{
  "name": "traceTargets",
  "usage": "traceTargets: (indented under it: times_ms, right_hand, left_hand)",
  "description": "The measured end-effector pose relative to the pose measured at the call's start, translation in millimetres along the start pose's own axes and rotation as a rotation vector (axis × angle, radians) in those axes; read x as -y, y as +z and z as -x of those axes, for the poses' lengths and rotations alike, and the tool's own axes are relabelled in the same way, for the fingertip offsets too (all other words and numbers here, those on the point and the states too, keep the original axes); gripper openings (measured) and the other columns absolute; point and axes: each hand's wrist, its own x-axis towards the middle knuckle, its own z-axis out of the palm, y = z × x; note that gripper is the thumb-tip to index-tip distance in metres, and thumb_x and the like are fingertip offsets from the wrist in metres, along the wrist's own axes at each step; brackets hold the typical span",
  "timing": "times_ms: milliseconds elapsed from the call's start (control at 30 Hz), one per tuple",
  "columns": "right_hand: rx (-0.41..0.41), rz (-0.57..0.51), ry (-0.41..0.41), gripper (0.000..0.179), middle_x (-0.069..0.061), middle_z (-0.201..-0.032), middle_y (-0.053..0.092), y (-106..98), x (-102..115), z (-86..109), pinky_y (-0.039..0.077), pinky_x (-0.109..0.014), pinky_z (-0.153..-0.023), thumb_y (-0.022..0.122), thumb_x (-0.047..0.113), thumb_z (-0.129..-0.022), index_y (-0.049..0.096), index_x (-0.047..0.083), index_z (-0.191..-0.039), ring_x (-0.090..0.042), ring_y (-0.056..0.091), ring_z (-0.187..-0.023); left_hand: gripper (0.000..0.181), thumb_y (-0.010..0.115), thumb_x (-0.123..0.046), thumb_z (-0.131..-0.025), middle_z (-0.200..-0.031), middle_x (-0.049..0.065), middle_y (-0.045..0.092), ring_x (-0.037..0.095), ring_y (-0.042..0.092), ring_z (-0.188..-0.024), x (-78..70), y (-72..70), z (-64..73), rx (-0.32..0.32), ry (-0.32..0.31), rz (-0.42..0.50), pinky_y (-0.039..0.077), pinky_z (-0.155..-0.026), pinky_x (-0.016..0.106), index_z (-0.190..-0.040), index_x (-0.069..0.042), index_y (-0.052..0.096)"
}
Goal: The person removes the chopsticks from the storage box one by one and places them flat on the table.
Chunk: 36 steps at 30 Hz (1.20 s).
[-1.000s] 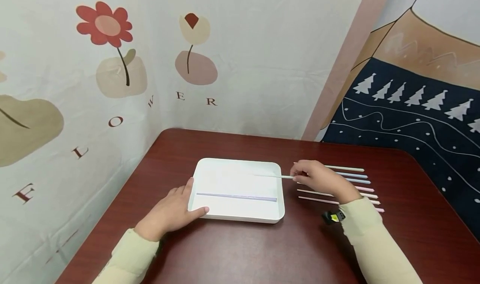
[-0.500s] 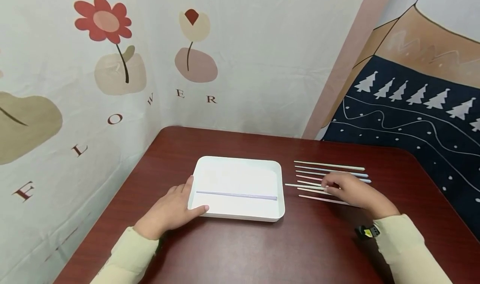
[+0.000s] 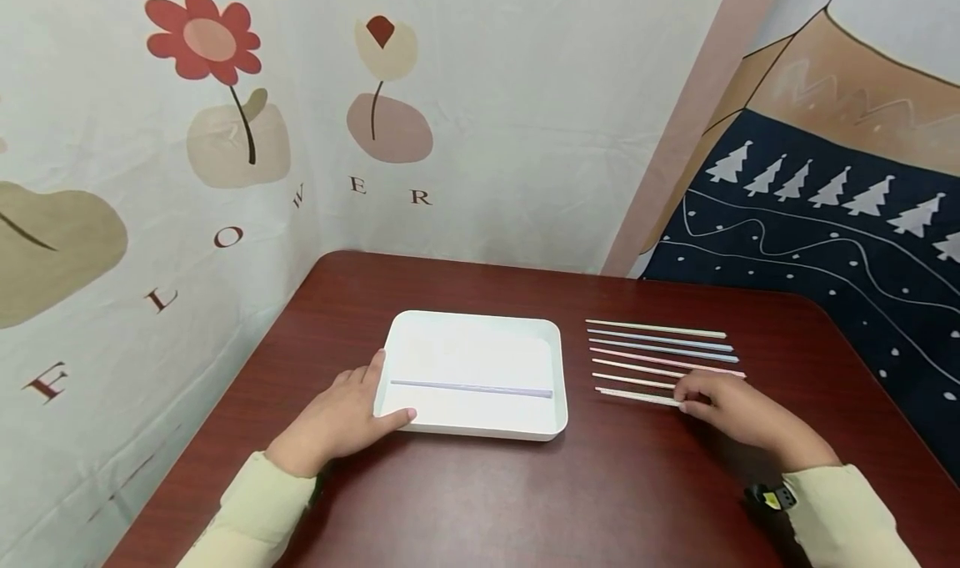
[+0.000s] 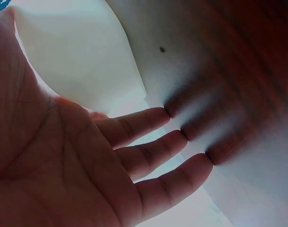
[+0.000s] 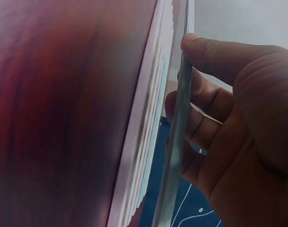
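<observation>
My right hand (image 3: 723,401) pinches a pale greenish chopstick (image 5: 178,123) between thumb and fingers. In the head view that stick overlaps the nearest chopstick of a row at the right. The row holds several pastel chopsticks lying roughly parallel, among them a green one (image 3: 656,329), blue ones and a pink one (image 3: 652,358). At the left, my left hand (image 3: 337,418) rests against a white tray (image 3: 562,384), index finger by its left rim and thumb over the near left corner. A purple chopstick (image 3: 472,389) lies lengthwise in the tray.
Everything stands on a dark red wooden table (image 3: 525,501). A pale cloth with flower prints (image 3: 487,134) hangs behind and at the left. A dark blue cloth with white trees (image 3: 810,226) hangs at the right.
My right hand, with the pale chopstick, has moved right and nearer from the tray's right edge to the near side of the row. The left hand stays at the tray.
</observation>
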Motion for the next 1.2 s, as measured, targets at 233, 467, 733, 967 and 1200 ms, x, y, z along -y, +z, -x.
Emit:
traceTargets:
  times_ms: [233,467,733,967,1200]
  right_hand:
    - [-0.008,0.024,-0.04,0.02,0.017,-0.087,0.056,5.7,-3.8,5.4,0.048,-0.03,-0.066,0.07,0.004,-0.09,0.064,0.023,-0.091,0.0,0.05,-0.079]
    - [0.01,0.04,-0.041,0.02,0.009,-0.089,0.06,10.5,-1.3,2.7,0.048,-0.031,-0.069,0.07,0.005,-0.091,0.063,0.024,-0.089,-0.002,0.051,-0.082]
    - [0.016,0.044,-0.021,0.023,0.017,-0.084,0.054,14.4,-0.4,-0.1,0.045,-0.028,-0.064,0.07,0.003,-0.089,0.062,0.025,-0.088,0.0,0.048,-0.076]
    - [0.018,0.038,-0.032,0.024,0.018,-0.079,0.051,17.9,-2.2,-0.7,0.041,-0.027,-0.061,0.07,0.003,-0.09,0.061,0.025,-0.086,0.0,0.044,-0.07]
    - [0.024,0.044,0.009,0.019,0.017,-0.08,0.052,15.5,1.7,-2.6,0.044,-0.028,-0.062,0.072,0.005,-0.089,0.064,0.022,-0.089,0.0,0.046,-0.07]
  left_hand:
    - [0.107,0.058,-0.068,-0.088,-0.142,0.03,0.045,0.048,0.045,-0.128,-0.5,-0.3,-0.3,-0.008,0.0,-0.001,0.039,-0.102,0.057,-0.152,0.008,0.021]
    - [0.107,0.058,-0.068,-0.088,-0.142,0.03,0.046,0.048,0.045,-0.127,-0.1,-0.1,-0.7,-0.006,0.001,-0.001,0.039,-0.102,0.057,-0.153,0.008,0.021]
    - [0.108,0.058,-0.069,-0.087,-0.143,0.031,0.045,0.049,0.044,-0.129,-0.4,0.0,-0.8,0.005,-0.007,-0.005,0.039,-0.102,0.057,-0.153,0.009,0.02]
    - [0.111,0.056,-0.071,-0.087,-0.144,0.031,0.044,0.049,0.043,-0.13,-0.1,-0.4,-1.4,0.012,-0.017,-0.006,0.038,-0.103,0.057,-0.153,0.01,0.019]
    - [0.111,0.056,-0.072,-0.087,-0.145,0.031,0.043,0.049,0.042,-0.13,0.4,-0.1,-1.4,0.017,-0.022,-0.007,0.038,-0.103,0.057,-0.153,0.009,0.019]
